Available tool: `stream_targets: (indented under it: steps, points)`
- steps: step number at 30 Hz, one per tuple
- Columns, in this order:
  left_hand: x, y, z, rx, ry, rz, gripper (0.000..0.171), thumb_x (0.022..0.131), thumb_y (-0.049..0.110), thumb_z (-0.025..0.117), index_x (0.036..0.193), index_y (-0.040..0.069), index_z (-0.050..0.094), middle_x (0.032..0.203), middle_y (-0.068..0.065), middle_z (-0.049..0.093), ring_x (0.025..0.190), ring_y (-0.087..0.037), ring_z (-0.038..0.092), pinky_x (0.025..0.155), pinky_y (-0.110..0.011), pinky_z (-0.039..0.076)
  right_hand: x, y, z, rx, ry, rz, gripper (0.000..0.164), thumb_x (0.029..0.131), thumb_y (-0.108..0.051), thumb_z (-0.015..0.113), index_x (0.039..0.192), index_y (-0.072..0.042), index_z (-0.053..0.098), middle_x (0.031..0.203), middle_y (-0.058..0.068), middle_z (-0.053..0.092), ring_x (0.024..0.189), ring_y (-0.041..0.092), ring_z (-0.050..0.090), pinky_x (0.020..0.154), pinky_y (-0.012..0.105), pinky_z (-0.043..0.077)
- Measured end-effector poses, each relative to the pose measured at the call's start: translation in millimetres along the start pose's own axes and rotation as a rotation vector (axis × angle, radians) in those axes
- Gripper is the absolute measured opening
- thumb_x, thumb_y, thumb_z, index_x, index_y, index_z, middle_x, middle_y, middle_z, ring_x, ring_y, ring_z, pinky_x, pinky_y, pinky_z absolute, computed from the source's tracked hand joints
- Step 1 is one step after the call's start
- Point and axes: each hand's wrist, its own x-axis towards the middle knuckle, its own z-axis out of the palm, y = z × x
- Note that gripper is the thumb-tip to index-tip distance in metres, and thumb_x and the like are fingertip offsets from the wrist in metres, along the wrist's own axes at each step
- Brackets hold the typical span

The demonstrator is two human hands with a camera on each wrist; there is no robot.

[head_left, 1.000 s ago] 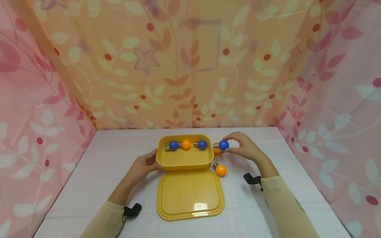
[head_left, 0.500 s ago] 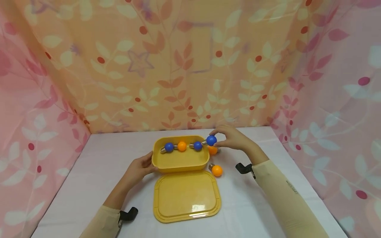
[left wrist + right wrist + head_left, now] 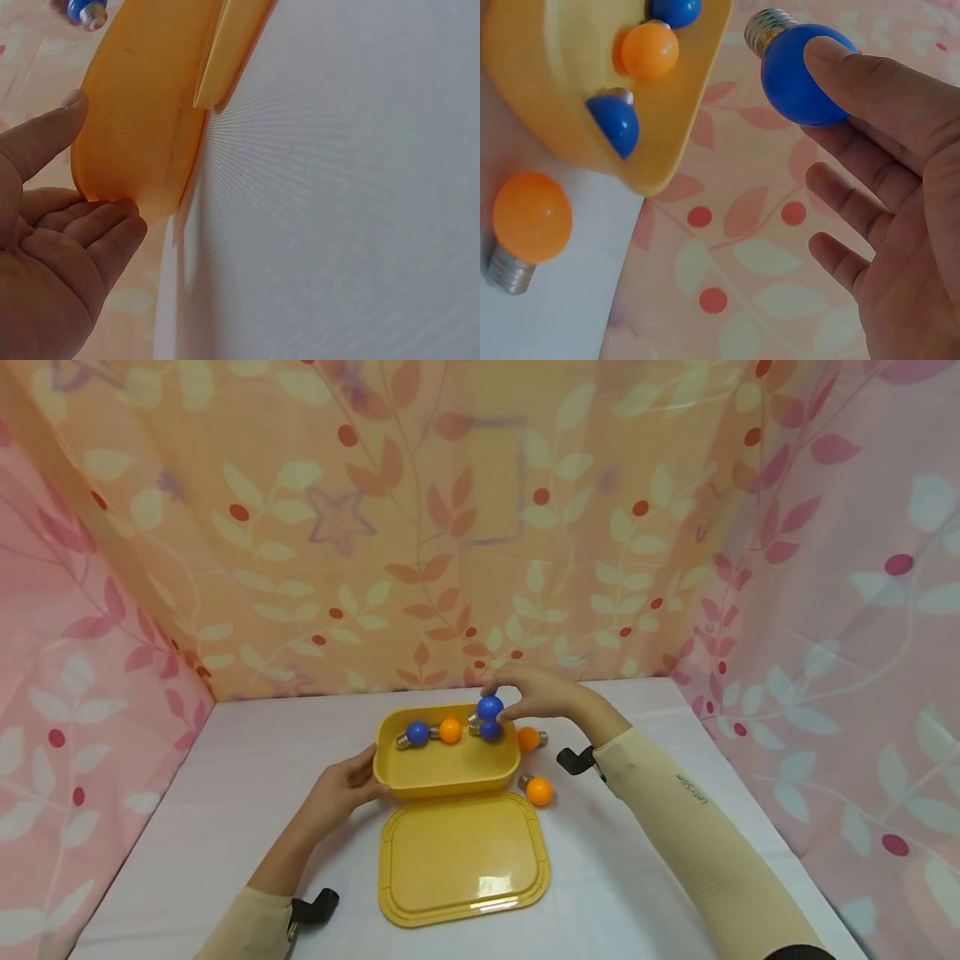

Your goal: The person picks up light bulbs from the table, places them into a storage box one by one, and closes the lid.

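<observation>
In the head view my right hand (image 3: 540,692) pinches a blue light bulb (image 3: 491,707) between thumb and fingers, over the right part of an open yellow box (image 3: 442,791). The bulb's metal screw base (image 3: 768,31) points away from the palm in the right wrist view. Inside the box lie a blue bulb (image 3: 417,733), an orange bulb (image 3: 450,731) and another blue bulb (image 3: 490,731), which the held one partly overlaps. My left hand (image 3: 341,789) holds the box's left end, with thumb and fingertips against its wall in the left wrist view.
A yellow lid (image 3: 465,860) lies flat in front of the box on the white table (image 3: 637,877). Two orange bulbs rest to the box's right, one orange bulb (image 3: 528,739) beside its wall and a nearer orange bulb (image 3: 539,791). Patterned cloth (image 3: 420,527) hangs behind and at both sides.
My right hand has carried the blue bulb leftward, from beside the box to over its right part. The left hand keeps its hold on the box. The head view has shifted slightly.
</observation>
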Motion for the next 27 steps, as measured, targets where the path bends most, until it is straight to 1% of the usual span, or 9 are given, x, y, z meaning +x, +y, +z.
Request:
stream_targets:
  steps: [3, 5, 8, 10, 12, 16, 19, 23, 27]
  points:
    - [0.7, -1.2, 1.0, 0.002, -0.001, -0.003, 0.087, 0.092, 0.023, 0.079, 0.161, 0.004, 0.028, 0.162, -0.016, 0.038, 0.145, -0.032, 0.044, 0.102, -0.024, 0.051, 11, -7, 2, -0.022, -0.039, -0.002, 0.038, 0.088, -0.032, 0.083, 0.124, -0.03, 0.07, 0.127, -0.013, 0.067, 0.131, 0.016, 0.053, 0.116, 0.046, 0.043]
    - [0.8, -2.0, 1.5, 0.008, -0.004, -0.007, 0.088, 0.092, 0.025, 0.079, 0.161, 0.004, 0.028, 0.162, -0.016, 0.038, 0.145, -0.032, 0.044, 0.103, -0.024, 0.051, 18, -10, 3, -0.035, -0.064, -0.005, 0.039, 0.088, -0.033, 0.083, 0.125, -0.031, 0.07, 0.126, -0.014, 0.066, 0.138, 0.018, 0.048, 0.119, 0.048, 0.039]
    - [0.9, -2.8, 1.3, 0.021, 0.005, -0.02, 0.09, 0.091, 0.028, 0.08, 0.161, 0.006, 0.028, 0.161, -0.014, 0.039, 0.144, -0.029, 0.045, 0.103, -0.025, 0.051, 30, -16, 5, -0.078, -0.085, -0.024, 0.04, 0.088, -0.036, 0.082, 0.126, -0.033, 0.069, 0.125, -0.017, 0.065, 0.138, 0.017, 0.047, 0.119, 0.047, 0.038]
    - [0.5, -2.6, 1.1, 0.027, 0.01, -0.024, 0.09, 0.091, 0.028, 0.08, 0.161, 0.006, 0.029, 0.161, -0.014, 0.041, 0.144, -0.028, 0.046, 0.103, -0.026, 0.051, 38, -20, 7, -0.07, -0.103, -0.043, 0.041, 0.088, -0.035, 0.082, 0.127, -0.034, 0.069, 0.125, -0.017, 0.065, 0.137, 0.017, 0.047, 0.118, 0.047, 0.039]
    - [0.1, -2.3, 0.7, 0.038, 0.014, -0.027, 0.09, 0.091, 0.029, 0.08, 0.161, 0.007, 0.029, 0.16, -0.014, 0.042, 0.143, -0.027, 0.048, 0.102, -0.027, 0.052, 45, -23, 8, -0.053, -0.125, -0.063, 0.04, 0.089, -0.035, 0.081, 0.127, -0.034, 0.069, 0.126, -0.016, 0.063, 0.131, 0.014, 0.05, 0.115, 0.044, 0.043]
    - [-0.9, -0.7, 0.1, 0.044, 0.008, -0.025, 0.089, 0.091, 0.03, 0.08, 0.161, 0.007, 0.029, 0.159, -0.015, 0.043, 0.142, -0.028, 0.049, 0.101, -0.028, 0.054, 57, -29, 12, -0.033, -0.166, -0.084, 0.039, 0.09, -0.033, 0.081, 0.127, -0.032, 0.07, 0.13, -0.015, 0.063, 0.132, 0.013, 0.05, 0.116, 0.042, 0.042]
    - [-0.4, 0.6, 0.0, 0.038, 0.007, -0.016, 0.09, 0.091, 0.03, 0.079, 0.161, 0.006, 0.029, 0.159, -0.015, 0.042, 0.142, -0.028, 0.049, 0.102, -0.029, 0.053, 65, -33, 16, -0.064, -0.168, -0.1, 0.037, 0.09, -0.033, 0.081, 0.126, -0.031, 0.07, 0.129, -0.014, 0.063, 0.132, 0.013, 0.05, 0.117, 0.04, 0.041]
    - [-0.4, 0.5, -1.1, 0.033, 0.022, -0.001, 0.089, 0.091, 0.03, 0.08, 0.16, 0.005, 0.031, 0.159, -0.015, 0.043, 0.141, -0.028, 0.049, 0.102, -0.028, 0.053, 76, -38, 26, -0.045, -0.17, -0.139, 0.036, 0.09, -0.032, 0.081, 0.124, -0.03, 0.071, 0.128, -0.012, 0.064, 0.129, 0.014, 0.052, 0.116, 0.039, 0.041]
    - [0.1, -0.4, -1.2, 0.022, 0.005, 0.011, 0.087, 0.092, 0.026, 0.079, 0.16, 0.003, 0.03, 0.161, -0.016, 0.04, 0.143, -0.031, 0.047, 0.102, -0.025, 0.052, 85, -42, 36, -0.066, -0.17, -0.178, 0.036, 0.089, -0.034, 0.082, 0.123, -0.029, 0.072, 0.123, -0.012, 0.065, 0.123, 0.012, 0.053, 0.114, 0.034, 0.04]
